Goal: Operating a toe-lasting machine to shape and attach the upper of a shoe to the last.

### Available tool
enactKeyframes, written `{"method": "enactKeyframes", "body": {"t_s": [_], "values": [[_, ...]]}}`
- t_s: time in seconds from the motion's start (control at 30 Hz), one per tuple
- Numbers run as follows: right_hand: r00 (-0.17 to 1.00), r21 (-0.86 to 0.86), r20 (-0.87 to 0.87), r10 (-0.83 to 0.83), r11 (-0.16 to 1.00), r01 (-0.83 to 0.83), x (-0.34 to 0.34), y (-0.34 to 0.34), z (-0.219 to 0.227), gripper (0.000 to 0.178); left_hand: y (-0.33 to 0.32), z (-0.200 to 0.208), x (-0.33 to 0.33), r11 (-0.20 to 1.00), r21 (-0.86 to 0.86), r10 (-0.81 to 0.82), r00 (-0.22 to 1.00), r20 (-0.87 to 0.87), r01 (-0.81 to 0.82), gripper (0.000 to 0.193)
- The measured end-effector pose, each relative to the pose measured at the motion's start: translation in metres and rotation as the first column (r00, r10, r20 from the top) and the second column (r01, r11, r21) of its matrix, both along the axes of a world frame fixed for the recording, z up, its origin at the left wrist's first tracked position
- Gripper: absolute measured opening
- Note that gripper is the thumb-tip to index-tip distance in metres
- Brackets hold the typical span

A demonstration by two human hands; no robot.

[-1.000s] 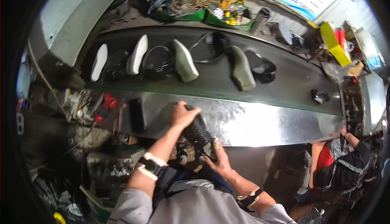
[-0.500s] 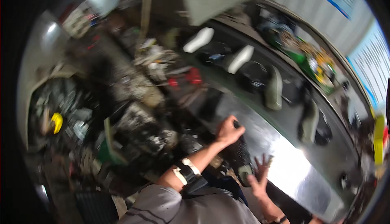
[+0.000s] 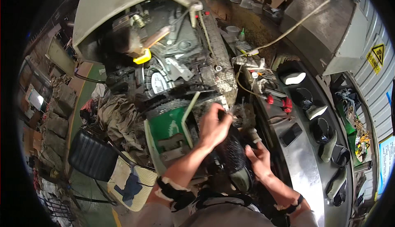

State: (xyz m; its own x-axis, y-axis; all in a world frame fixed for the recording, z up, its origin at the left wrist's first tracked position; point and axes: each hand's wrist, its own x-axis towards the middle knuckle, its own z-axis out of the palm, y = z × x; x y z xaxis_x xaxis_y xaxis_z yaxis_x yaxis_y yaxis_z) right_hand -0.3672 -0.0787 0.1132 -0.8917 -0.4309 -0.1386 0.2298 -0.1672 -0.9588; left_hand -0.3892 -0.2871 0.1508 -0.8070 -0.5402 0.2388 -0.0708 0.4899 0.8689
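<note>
A pale grey corrugated metal wall (image 3: 381, 90), bearing a yellow rectangular warning sign (image 3: 376, 58) with a black triangle, stood beyond the right edge of a long dark belt-topped bench (image 3: 303, 119). Light gleamed on the smooth steel ledge (image 3: 303, 171) along the bench's left edge. A grey box-shaped metal hood (image 3: 319, 27) stood at its far end. Well left of the bench, a black-backed chair with a cream ribbed seat (image 3: 92, 155) stood on a green floor (image 3: 94, 72) edged by a yellow stripe.

Yellow sign (image 3: 376, 57), black warning triangle, stands on corrugated wall (image 3: 375, 88); blue-and-white notice (image 3: 385, 161) farther along, print too small to read.
</note>
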Motion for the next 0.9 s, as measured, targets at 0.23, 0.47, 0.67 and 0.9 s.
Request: {"method": "enactKeyframes", "body": {"t_s": [0.23,0.47,0.67,0.9], "values": [[0.965,-0.063,0.244,0.092,0.995,-0.079,0.005,-0.209,0.016,0.037,-0.211,0.038,0.066,0.792,0.587,0.277,0.956,-0.101,-0.167,0.034],[0.926,-0.428,0.322,0.197,0.903,-0.043,-0.010,-0.307,0.031,0.037,-0.229,0.002,0.115,0.287,0.889,0.085,0.915,-0.395,0.357,0.052],[0.939,-0.374,0.319,0.129,0.927,0.000,-0.033,-0.344,0.031,0.057,-0.253,-0.007,0.097,0.316,0.942,0.180,0.968,-0.177,0.114,0.034],[0.948,-0.291,0.316,0.040,0.955,0.057,-0.064,-0.367,0.015,0.062,-0.273,-0.012,0.068,0.293,0.955,0.225,0.967,-0.122,0.053,0.032]]}}
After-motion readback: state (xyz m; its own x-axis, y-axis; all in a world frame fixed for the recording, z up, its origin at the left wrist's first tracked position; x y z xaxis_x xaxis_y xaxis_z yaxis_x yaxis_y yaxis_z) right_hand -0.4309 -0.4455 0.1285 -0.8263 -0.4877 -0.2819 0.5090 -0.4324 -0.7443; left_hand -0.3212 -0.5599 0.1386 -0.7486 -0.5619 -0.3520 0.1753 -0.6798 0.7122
